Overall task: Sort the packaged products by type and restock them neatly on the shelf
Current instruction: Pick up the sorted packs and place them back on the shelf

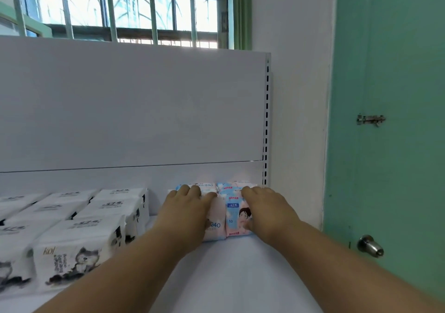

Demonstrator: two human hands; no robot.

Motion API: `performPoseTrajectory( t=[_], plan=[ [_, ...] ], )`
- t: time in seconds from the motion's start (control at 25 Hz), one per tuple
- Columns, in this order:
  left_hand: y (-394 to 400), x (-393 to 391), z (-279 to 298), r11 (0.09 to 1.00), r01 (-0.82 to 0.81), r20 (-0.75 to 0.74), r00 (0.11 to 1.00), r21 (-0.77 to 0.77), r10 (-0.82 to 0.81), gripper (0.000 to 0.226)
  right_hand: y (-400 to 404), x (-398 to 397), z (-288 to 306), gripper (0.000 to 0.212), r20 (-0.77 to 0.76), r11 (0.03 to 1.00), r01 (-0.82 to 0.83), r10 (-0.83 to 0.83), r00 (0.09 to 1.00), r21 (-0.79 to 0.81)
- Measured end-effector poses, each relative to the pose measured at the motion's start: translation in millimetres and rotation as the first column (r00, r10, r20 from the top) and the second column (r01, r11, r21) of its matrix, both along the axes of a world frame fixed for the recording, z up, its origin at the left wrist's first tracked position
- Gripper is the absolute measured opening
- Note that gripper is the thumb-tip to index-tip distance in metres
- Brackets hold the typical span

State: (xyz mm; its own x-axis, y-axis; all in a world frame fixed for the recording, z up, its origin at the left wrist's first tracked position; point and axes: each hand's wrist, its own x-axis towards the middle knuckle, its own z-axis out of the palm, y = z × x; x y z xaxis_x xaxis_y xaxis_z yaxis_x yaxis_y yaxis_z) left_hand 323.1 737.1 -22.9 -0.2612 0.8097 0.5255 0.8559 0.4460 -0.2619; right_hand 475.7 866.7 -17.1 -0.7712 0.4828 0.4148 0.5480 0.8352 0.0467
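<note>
Left hand (190, 206) rests flat on the "240" pack (215, 226); right hand (265, 206) cups the pink pack (234, 216) just beside it. Shelf (240, 276) beneath; cat-print packs (72, 262) left of both grips.

Read "kol" in gold letters on the front face of the nearest white cat-print pack (69, 264), at its upper left corner. The dark vertical print beside the cat drawing is too small to read. Read "240" in blue on the pale pink-and-blue pack (214, 226), partly covered by your left hand (185, 206). Read "240" again on the top of the rear pack (208, 185) behind it. Read "10" on the pink pack with a face illustration (234, 221), at its left edge; its blue logo is illegible.
</note>
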Motion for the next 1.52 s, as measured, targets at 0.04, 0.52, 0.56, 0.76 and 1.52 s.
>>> performPoseTrajectory(
  t=[0.04, 0.52, 0.56, 0.76, 1.52],
  plan=[
    [1, 1, -1, 1.000, -0.019, -0.003, 1.000, 0.002, 0.019, 0.065, 1, -2, 2, 0.059, 0.012, 1.000, 0.003, -0.003, 1.000, 0.001],
    [-83, 123, 13, 0.879, -0.232, 0.144, 0.972, 0.417, 0.188, 0.044, -77, 67, 27, 0.060, -0.203, 0.954, -0.292, 0.301, 0.932, 0.075],
    [-103, 142, 10, 0.846, -0.286, 0.174, 0.957, 0.450, 0.231, 0.044, -94, 77, 24, 0.057, -0.189, 0.932, -0.352, 0.363, 0.912, 0.087],
    [-231, 233, -34, 0.670, -0.502, 0.287, 0.864, 0.547, 0.413, 0.042, -206, 118, 3, 0.061, -0.148, 0.772, -0.630, 0.634, 0.759, 0.077],
    [-808, 543, -423, -0.004, -1.000, 0.790, -0.012, -0.012, 0.614, 0.047, -818, 285, -377, 0.064, 0.287, 0.281, -0.789, 0.948, 0.138, -0.547]
  ],
)
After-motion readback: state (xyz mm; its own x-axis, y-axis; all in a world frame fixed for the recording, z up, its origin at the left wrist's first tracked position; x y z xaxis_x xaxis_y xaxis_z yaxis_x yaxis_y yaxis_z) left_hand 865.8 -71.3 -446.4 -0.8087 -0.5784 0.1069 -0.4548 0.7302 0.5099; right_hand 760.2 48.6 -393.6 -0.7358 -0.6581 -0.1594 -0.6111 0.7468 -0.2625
